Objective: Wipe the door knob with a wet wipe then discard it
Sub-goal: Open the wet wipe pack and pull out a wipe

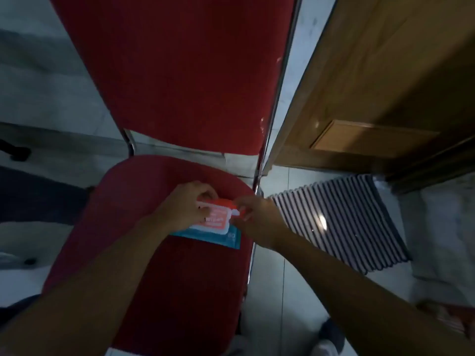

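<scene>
A teal pack of wet wipes [226,236] with an orange and white flap label [216,218] lies on the seat of a red chair [159,253]. My left hand [185,206] presses on the pack's left side, fingers curled over its top edge. My right hand [253,214] pinches the tab at the right end of the flap. No loose wipe is visible. The door knob is out of view.
The chair's red backrest [180,73] rises ahead, with a chrome frame [270,129] along its right side. A wooden door [372,98] stands at right, with a striped floor mat [344,222] in front of it on pale tiles.
</scene>
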